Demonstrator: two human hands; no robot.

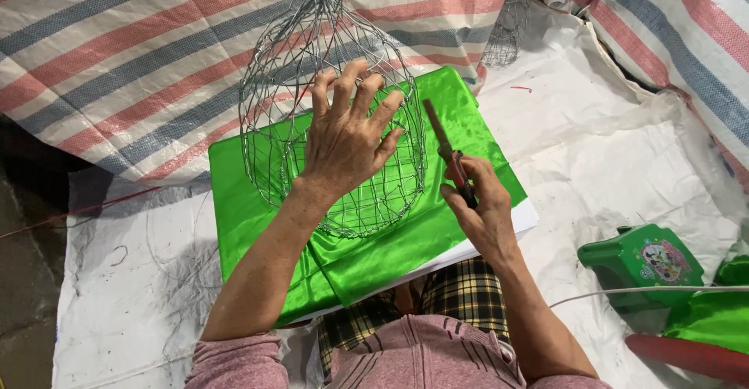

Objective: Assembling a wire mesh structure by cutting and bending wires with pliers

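Note:
A rounded wire frame (273, 116) made of thin silver wire lies on a shiny green cloth (242, 202) spread over a white board on my lap. My left hand (347, 135) rests on top of the frame, fingers spread and curled over its wires. My right hand (480, 206) is beside the frame on its right, closed around dark pliers (443, 143) whose jaws point up and away from me. The pliers' tip is close to the frame's right side; contact cannot be seen.
Striped red, blue and white tarp (117, 53) covers the back. White plastic sheeting (608, 147) lies on the floor. A small green plastic stool (644, 260) and more green cloth (706, 315) sit at the right. A second wire frame (503, 34) lies farther back.

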